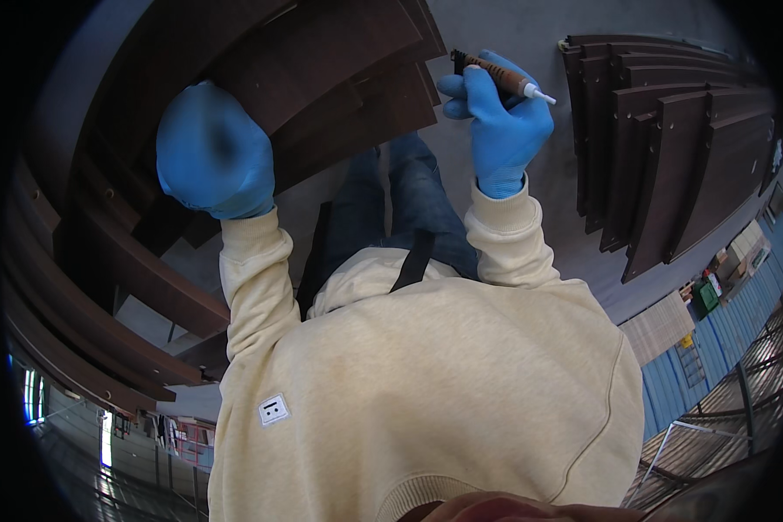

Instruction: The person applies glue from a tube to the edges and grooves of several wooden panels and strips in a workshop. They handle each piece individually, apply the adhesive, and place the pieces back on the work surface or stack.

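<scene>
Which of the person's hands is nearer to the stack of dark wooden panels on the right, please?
The right hand, holding a brown marker, is just left of that stack. The left hand rests on other panels far across.

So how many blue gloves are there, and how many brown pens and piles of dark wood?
Blue gloves: 2, left hand and right hand
Brown pen: 1
Piles of dark wood: 2, left pile and right pile
Total: 5

Grey concrete floor (513, 35) under dim light; dark brown wooden panels (670, 130) lie stacked, with blue corrugated wall sheeting (731, 331) at the edge.
</scene>
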{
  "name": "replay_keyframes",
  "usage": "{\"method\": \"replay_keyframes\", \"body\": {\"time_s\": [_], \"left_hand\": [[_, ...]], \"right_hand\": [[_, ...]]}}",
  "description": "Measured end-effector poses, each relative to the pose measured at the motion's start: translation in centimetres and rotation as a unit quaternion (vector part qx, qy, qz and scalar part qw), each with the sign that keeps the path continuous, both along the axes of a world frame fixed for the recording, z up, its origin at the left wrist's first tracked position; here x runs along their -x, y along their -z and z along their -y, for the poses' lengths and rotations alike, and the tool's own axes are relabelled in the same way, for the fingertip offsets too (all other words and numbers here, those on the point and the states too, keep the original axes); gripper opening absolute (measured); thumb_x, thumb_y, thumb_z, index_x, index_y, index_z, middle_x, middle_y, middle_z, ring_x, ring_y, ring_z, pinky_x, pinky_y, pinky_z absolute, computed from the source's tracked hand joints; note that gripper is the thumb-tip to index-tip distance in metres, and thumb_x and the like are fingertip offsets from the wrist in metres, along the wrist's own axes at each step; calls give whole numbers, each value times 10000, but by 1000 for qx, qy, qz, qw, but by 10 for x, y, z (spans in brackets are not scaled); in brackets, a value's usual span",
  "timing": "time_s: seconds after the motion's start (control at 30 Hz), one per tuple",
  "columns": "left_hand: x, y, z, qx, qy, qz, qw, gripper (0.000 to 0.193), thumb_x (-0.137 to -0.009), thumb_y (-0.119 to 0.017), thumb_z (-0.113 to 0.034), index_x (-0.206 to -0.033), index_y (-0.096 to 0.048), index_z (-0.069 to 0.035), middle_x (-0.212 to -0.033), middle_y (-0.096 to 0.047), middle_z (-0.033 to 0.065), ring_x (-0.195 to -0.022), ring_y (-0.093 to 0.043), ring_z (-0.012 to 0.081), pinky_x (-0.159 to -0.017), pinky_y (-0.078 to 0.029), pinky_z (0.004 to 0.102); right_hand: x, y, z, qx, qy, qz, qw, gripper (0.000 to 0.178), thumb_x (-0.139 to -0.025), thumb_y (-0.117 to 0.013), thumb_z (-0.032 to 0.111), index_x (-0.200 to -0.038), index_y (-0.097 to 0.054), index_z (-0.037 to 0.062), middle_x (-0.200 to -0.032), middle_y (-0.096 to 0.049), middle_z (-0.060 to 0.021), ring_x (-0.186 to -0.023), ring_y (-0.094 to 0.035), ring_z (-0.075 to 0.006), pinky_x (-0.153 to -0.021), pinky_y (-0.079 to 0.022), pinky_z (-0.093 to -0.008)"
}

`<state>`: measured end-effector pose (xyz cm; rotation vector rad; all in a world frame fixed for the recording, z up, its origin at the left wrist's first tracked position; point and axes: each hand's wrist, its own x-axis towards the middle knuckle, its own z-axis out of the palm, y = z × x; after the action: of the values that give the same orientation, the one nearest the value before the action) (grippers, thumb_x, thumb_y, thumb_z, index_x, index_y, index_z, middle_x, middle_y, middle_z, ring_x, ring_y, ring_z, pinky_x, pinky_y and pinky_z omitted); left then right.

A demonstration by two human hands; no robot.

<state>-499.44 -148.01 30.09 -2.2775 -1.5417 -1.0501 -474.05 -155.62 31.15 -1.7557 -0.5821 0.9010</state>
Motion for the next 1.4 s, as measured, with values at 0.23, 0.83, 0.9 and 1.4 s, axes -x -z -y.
{"method": "replay_keyframes", "body": {"time_s": [0.23,0.83,0.9,1.4], "left_hand": [[-5,-5,0,-1,-15,-16,1000,145,-887,-663,-28,-983,-760,22,-958,-781,165,-841,-759,299,-783,-612,368],[-4,-8,0,10,-12,-19,1000,132,-895,-662,-31,-975,-751,26,-963,-781,169,-850,-762,312,-795,-615,388],[-3,-15,-2,47,-4,-14,999,132,-894,-662,-29,-973,-751,27,-963,-781,169,-853,-762,315,-796,-616,393],[4,-2,-6,-8,20,-9,1000,144,-885,-668,-53,-1000,-751,-26,-925,-768,126,-774,-733,266,-686,-598,353]], "right_hand": [[21,-4,7,-3,-53,-60,997,258,-961,-697,95,-1181,-694,-39,-889,-777,-152,-754,-765,-208,-634,-634,-288],[-3,9,-11,-6,45,-65,997,223,-952,-696,82,-1126,-699,-58,-889,-767,-154,-739,-762,-205,-623,-635,-268],[-17,8,-10,-3,54,-60,997,234,-954,-700,86,-1138,-702,-58,-895,-769,-160,-749,-765,-211,-634,-640,-273],[39,8,-3,32,-56,-207,976,270,-967,-690,106,-1192,-693,-44,-920,-771,-184,-707,-754,-216,-634,-623,-292]]}}
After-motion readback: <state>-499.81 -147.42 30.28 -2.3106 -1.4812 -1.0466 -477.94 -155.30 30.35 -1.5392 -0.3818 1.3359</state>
